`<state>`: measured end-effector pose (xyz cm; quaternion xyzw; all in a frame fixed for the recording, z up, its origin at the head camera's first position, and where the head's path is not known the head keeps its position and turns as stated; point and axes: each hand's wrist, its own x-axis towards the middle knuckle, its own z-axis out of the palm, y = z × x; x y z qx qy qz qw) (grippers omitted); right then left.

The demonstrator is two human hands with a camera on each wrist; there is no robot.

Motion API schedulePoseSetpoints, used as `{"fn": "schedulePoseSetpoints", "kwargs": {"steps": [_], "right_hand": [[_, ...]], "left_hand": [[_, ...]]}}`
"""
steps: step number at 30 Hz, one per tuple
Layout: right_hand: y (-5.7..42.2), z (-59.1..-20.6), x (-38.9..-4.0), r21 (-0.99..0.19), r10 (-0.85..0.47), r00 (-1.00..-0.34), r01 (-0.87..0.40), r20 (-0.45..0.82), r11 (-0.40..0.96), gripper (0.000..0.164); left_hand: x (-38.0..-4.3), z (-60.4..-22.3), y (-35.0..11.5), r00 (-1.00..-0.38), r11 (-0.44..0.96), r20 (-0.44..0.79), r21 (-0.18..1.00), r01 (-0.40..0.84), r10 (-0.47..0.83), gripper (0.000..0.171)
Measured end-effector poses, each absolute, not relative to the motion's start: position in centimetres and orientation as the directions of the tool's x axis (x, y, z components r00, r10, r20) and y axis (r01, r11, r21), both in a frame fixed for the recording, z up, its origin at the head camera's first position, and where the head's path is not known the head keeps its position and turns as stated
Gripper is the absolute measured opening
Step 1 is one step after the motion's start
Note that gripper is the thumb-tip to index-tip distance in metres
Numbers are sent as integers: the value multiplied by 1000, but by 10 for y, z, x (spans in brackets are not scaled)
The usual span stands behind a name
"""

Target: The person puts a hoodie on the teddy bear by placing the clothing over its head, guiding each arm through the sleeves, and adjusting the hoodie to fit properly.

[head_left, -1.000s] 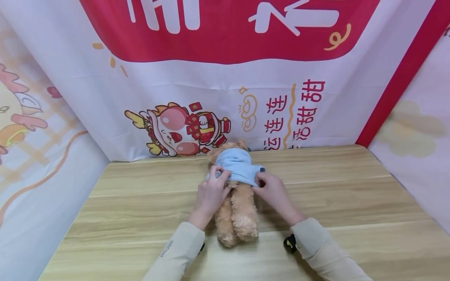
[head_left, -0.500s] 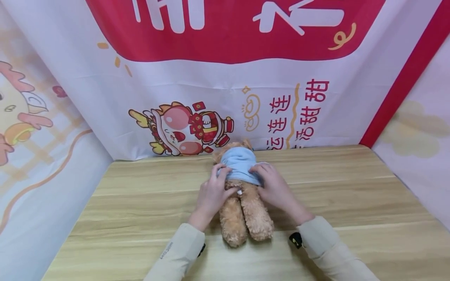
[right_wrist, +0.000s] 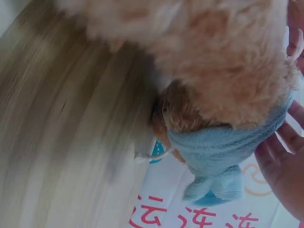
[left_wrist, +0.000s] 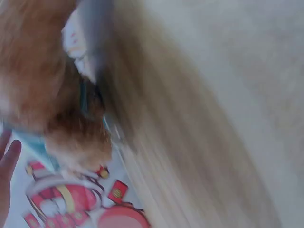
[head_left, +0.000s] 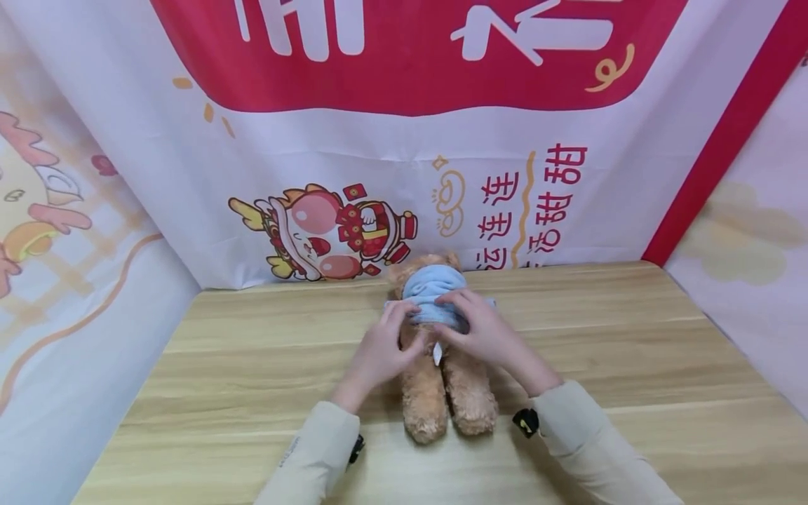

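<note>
A light brown teddy bear (head_left: 424, 410) lies on the wooden table, legs toward me, its head by the back wall. Its light blue shirt (head_left: 432, 284) is bunched in folds across the back. At the left of the hem, my left hand (head_left: 379, 351) holds the shirt between fingers and thumb. My right hand (head_left: 486, 333) grips the cloth opposite, thumb low and fingers over the folds. A white tag (head_left: 438, 354) shows between the bear's legs. The right wrist view shows a short sleeve (right_wrist: 216, 185) and a white cord (right_wrist: 154, 156); the face is hidden.
The wooden table (head_left: 252, 365) ends at a white cloth backdrop (head_left: 353, 133) with red print and a cartoon dragon (head_left: 322, 235). More printed cloth hangs on both sides. A dark strap piece (head_left: 526, 423) sits under the right cuff.
The bear's legs have shifted right and spread a little. The shirt is bunched higher and the tag has come into view. My right hand has moved inward from the sleeve to the hem.
</note>
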<state>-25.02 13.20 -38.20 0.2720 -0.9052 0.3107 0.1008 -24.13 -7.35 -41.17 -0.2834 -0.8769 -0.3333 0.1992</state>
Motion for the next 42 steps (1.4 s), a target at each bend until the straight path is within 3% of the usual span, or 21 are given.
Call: {"fn": "schedulePoseSetpoints", "kwargs": {"steps": [5,11,17,23,28,35,42], "right_hand": [[134,-383,-246,-435,-419,-840,-538,344,722,70],[137,-391,-249,-439,-418,-870,-493,262,751,81],[139,-398,-251,-445,-427,-856,-516,291,732,83],[139,-404,-252,-406,-437,-827,-557,353,725,81],[138,-411,-252,-374,-409,-830,-541,379,753,80],[133,-420,-251,-303,-396,-808,-547,437,781,79],[127,-423,-249,-325,-363,-813,-531,455,782,77]], "left_hand": [[-254,-410,-87,-821,644,460,524,558,338,29],[-265,-418,-87,-757,580,466,489,651,458,28],[-272,-417,-86,-724,505,420,524,686,548,35],[-271,-416,-84,-738,556,308,503,662,600,52],[-268,-413,-80,-799,629,234,511,586,554,43],[-262,-413,-76,-848,662,154,560,498,507,49],[-254,-421,-65,-858,728,273,454,514,436,31]]}}
